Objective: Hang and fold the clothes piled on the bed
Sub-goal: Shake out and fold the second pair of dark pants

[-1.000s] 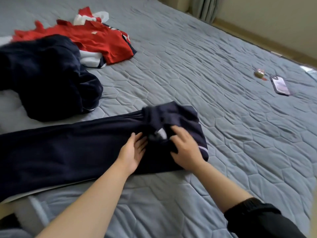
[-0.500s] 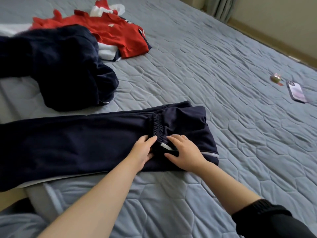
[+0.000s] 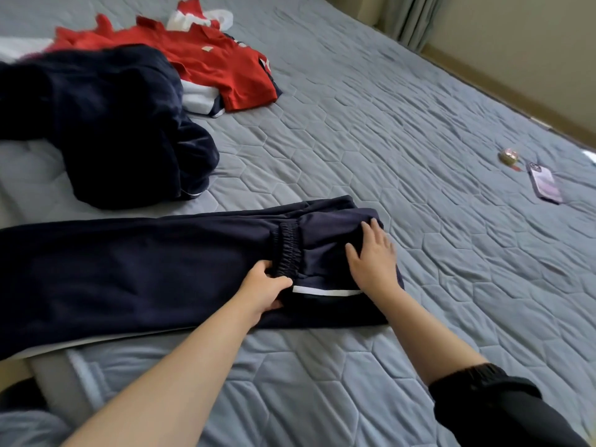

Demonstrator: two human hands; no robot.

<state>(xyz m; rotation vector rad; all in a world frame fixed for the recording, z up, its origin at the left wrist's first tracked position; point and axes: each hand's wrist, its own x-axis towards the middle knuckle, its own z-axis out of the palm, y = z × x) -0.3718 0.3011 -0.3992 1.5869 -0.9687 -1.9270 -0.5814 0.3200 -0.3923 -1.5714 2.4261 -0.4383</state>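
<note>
The right arm [image 3: 429,337] wears a black cuffed sleeve [image 3: 483,398]

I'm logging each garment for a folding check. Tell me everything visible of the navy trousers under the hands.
The navy trousers are dark, smooth, sporty-looking fabric, laid flat and long across the grey quilted bed cover, running off frame to the left. Their right end is folded back over itself, showing a gathered elastic band and a thin white stripe. The left hand pinches fabric beside the band; the right hand presses flat on the folded part.
</note>
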